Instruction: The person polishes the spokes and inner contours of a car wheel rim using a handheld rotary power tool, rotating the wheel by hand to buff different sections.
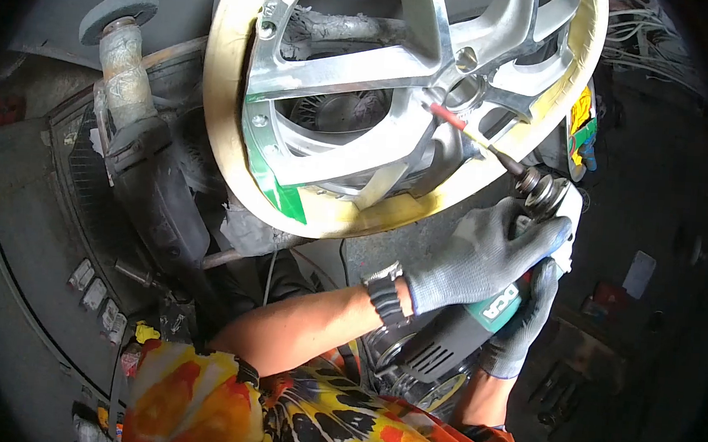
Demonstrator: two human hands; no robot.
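A dark and green power tool (431,345) marked DCA, apparently an angle grinder, lies in both my gloved hands. My left hand (483,251), with a black-strapped watch at its wrist, is closed over the tool's front end. From the right side, my right hand (527,323) wraps the green part of the body. Out of the tool's head runs a thin rod (502,157) with a red section, slightly blurred. Its end reaches the hub area of a silver alloy wheel (340,72). Whether the tip touches metal I cannot tell.
Pale yellow tape (221,129) lines the wheel's edge, with green tape (290,200) at lower left. A second power tool with a grey disc (118,17) stands at left. White cables (646,32) lie upper right. A yellow and green item (582,130) is beyond the wheel.
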